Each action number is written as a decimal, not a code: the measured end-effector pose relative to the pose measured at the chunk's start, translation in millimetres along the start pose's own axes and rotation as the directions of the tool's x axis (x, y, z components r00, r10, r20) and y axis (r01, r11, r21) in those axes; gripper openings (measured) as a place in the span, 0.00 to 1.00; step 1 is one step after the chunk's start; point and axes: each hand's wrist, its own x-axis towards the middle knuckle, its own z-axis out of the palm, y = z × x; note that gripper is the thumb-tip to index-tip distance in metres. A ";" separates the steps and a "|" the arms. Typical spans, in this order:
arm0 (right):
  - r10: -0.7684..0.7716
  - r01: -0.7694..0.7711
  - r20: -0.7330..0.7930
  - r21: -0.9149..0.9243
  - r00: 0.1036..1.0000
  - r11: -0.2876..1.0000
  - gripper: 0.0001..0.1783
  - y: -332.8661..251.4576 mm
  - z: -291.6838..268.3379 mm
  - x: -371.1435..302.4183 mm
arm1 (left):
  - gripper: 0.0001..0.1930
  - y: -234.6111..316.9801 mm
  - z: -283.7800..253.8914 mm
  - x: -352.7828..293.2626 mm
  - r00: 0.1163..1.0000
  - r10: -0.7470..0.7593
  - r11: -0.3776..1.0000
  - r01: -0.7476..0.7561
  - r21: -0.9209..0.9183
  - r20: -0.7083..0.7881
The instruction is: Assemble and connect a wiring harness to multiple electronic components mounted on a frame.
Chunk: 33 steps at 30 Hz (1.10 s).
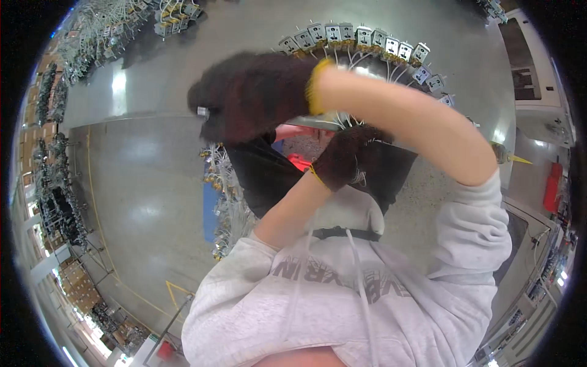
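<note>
Both my hands wear dark knitted gloves with yellow cuffs. My right hand (257, 92) is raised, its forearm crossing over to the left, and looks smeared by motion. Its fingers are curled round a small silver metal piece (203, 111), of which only the end shows. Close to my lap, my left hand (347, 156) is closed, with thin pale wires (359, 178) showing beside it; most of what it grips is hidden. Beyond the hands, several silver metal boxes (363, 37) with dark openings and white cables (356, 60) stand in an arc on the grey worktop (244, 30).
A heap of cabled parts (101, 30) lies on the worktop at the far left. More cabled parts (229, 202) hang beside my leg, next to a blue panel (209, 211). A pale machine housing (532, 67) stands at the right. Red parts (299, 161) show between my knees.
</note>
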 end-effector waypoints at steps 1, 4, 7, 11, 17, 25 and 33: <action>0.056 -0.060 0.110 0.034 0.992 0.998 0.18 -4.2 15.3 6.3 | 0.20 -16.5 2.4 5.1 0.977 0.150 0.989 -0.147 0.032 -0.151; 0.107 -0.088 0.251 -0.085 0.962 0.992 0.16 7.2 61.2 18.6 | 0.22 -58.4 -12.8 -9.2 0.948 0.193 0.957 -0.239 -0.166 -0.252; -0.013 0.089 0.323 -0.224 0.946 0.971 0.15 20.9 86.0 21.0 | 0.24 -72.5 -20.4 -18.9 0.996 0.033 0.767 -0.079 -0.636 -0.083; -0.255 0.259 0.052 -0.281 0.966 0.924 0.09 27.3 96.4 15.2 | 0.20 -62.4 -23.0 -9.1 0.995 0.102 0.667 -0.052 -0.743 0.022; -0.422 0.449 0.156 -0.373 0.893 0.812 0.14 44.9 77.8 21.2 | 0.16 -6.5 9.6 1.7 0.991 -0.117 0.721 0.044 -0.691 -0.060; -0.260 0.268 0.092 -0.532 0.961 0.803 0.23 80.4 48.3 7.4 | 0.11 37.8 25.1 -11.5 0.941 -0.326 0.836 0.239 -0.494 -0.096; -0.310 0.219 -0.089 -0.530 0.947 0.820 0.26 100.6 50.7 -12.8 | 0.09 47.4 35.8 -14.6 0.963 -0.258 0.758 0.152 -0.634 -0.077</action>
